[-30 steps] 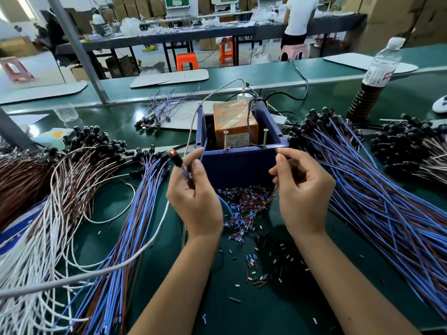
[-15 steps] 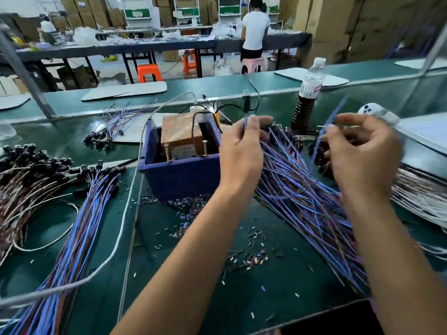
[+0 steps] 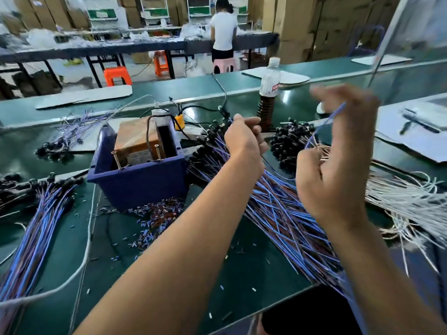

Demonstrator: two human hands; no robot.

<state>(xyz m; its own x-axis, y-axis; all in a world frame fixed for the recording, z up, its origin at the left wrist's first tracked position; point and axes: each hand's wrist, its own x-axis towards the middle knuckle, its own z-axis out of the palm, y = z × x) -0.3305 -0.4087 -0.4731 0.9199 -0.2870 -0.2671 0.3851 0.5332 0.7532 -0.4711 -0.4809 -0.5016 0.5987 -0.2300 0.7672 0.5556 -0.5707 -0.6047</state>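
the right hand is raised above the right side of the table, its blurred fingertips pinching a single blue wire that slopes down and left toward the pile of blue and brown wires. the left hand sits with fingers curled at the far, black-capped end of that pile; its back hides whether it actually grips a strand, so i cannot tell. the likeliest trouble is tangling: the strands cross each other thickly, and a quick pull on the one wire could drag neighbours up with it or snag its cap among the black caps just beside it. a wide sweep of the right hand might also tip the bottle standing just beyond the pile, or catch the white wires fanned out at the right. a thin pinch on a slick wire may simply slip. the green table carries a blue bin at left centre with a brown block inside, cut insulation bits scattered near it, a white cord trailing to the near left, and another wire bundle at the far left edge. beyond a second green bench, a person stands at a dark workbench, with an orange stool and stacked cardboard boxes behind.
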